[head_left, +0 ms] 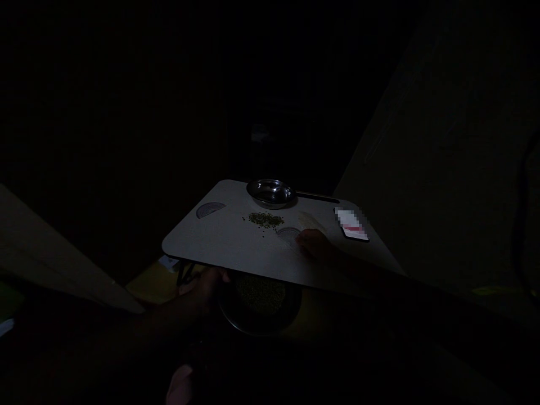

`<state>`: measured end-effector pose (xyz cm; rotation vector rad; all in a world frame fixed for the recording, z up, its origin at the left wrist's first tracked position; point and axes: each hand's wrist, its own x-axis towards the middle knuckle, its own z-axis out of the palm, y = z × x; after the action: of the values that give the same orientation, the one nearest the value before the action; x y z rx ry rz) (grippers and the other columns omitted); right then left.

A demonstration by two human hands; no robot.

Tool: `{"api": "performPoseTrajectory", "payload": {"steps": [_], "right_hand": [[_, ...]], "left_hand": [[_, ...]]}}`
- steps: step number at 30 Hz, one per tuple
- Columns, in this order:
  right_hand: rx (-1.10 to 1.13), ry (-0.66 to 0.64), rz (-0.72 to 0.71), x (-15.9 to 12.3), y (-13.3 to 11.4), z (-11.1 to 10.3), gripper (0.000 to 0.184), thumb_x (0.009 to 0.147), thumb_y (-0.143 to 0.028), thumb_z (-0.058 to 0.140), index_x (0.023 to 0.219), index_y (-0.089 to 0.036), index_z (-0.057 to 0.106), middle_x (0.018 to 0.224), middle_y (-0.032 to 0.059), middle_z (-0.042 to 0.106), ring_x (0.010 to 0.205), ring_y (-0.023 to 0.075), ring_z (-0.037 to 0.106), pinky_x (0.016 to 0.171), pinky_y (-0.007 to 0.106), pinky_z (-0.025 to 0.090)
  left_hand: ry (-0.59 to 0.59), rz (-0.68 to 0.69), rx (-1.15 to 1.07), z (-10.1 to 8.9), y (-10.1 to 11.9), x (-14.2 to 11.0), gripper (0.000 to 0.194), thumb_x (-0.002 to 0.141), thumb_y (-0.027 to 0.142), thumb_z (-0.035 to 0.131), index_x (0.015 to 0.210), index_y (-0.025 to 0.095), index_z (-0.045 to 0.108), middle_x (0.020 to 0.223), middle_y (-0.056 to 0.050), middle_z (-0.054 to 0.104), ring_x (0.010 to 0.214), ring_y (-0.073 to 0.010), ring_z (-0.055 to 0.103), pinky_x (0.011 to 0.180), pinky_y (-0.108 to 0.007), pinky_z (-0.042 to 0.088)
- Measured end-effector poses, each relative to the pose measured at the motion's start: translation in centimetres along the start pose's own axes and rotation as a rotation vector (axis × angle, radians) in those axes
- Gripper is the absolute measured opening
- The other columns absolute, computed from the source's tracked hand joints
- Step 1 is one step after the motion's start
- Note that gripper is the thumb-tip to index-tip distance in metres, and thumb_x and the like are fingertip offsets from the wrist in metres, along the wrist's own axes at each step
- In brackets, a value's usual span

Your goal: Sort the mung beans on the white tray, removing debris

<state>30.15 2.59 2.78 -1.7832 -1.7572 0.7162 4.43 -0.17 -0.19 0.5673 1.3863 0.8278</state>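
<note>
In dim light, my right hand (pixel 315 245) is closed on a clear protractor (pixel 288 234) low over a white tabletop (pixel 223 242). Just beyond the protractor lies a loose patch of small green grains (pixel 265 219), and a paler patch of grains (pixel 311 220) is to its right. My left hand (pixel 206 286) grips the left rim of a dark bowl (pixel 248 331) below the table's near edge. Green grains (pixel 261 295) cover the bottom of that bowl. Shadow hides part of the left fingers.
A shiny steel bowl (pixel 272 194) stands at the table's far edge. Another protractor (pixel 210 210) lies at the left. A phone with a lit screen (pixel 352 225) rests at the right. A wall (pixel 447 185) rises on the right side.
</note>
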Motion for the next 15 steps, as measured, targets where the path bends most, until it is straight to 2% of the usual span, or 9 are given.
{"api": "performPoseTrajectory", "payload": {"steps": [2, 7, 12, 15], "right_hand": [[-0.036, 0.045, 0.005, 0.3, 0.5, -0.2, 0.023, 0.067, -0.026, 0.039, 0.045, -0.016, 0.040, 0.038, -0.0034, 0.042, 0.035, 0.0057, 0.040, 0.038, 0.018, 0.029], [-0.047, 0.075, 0.033, 0.3, 0.1, -0.2, 0.024, 0.066, -0.025, 0.038, 0.044, -0.016, 0.040, 0.038, -0.0027, 0.042, 0.034, 0.0063, 0.041, 0.038, 0.019, 0.029], [-0.041, 0.112, 0.070, 0.1, 0.0, -0.1, 0.022, 0.066, -0.024, 0.038, 0.046, -0.016, 0.041, 0.037, -0.0027, 0.043, 0.034, 0.0068, 0.041, 0.039, 0.019, 0.030], [-0.041, 0.132, 0.081, 0.3, 0.2, -0.1, 0.020, 0.066, -0.022, 0.039, 0.048, -0.016, 0.043, 0.038, -0.0028, 0.044, 0.034, 0.0062, 0.040, 0.039, 0.019, 0.029]], "left_hand": [[-0.005, -0.026, 0.030, -0.1, -0.1, 0.2, 0.010, 0.043, 0.014, 0.049, 0.044, 0.018, 0.041, 0.039, 0.000, 0.043, 0.039, -0.0158, 0.043, 0.036, -0.031, 0.035], [0.116, 0.035, 0.050, -0.1, -0.3, 0.3, 0.014, 0.042, 0.014, 0.052, 0.046, 0.019, 0.040, 0.043, 0.000, 0.045, 0.044, -0.0168, 0.045, 0.039, -0.031, 0.036], [0.080, 0.043, 0.066, -0.5, -0.6, 0.7, 0.014, 0.043, 0.017, 0.055, 0.049, 0.018, 0.042, 0.045, -0.002, 0.047, 0.049, -0.0193, 0.048, 0.043, -0.033, 0.037], [0.106, 0.045, 0.073, -0.9, -1.0, 1.6, 0.015, 0.043, 0.017, 0.055, 0.049, 0.018, 0.042, 0.045, -0.002, 0.047, 0.051, -0.0205, 0.048, 0.044, -0.033, 0.037]]}}
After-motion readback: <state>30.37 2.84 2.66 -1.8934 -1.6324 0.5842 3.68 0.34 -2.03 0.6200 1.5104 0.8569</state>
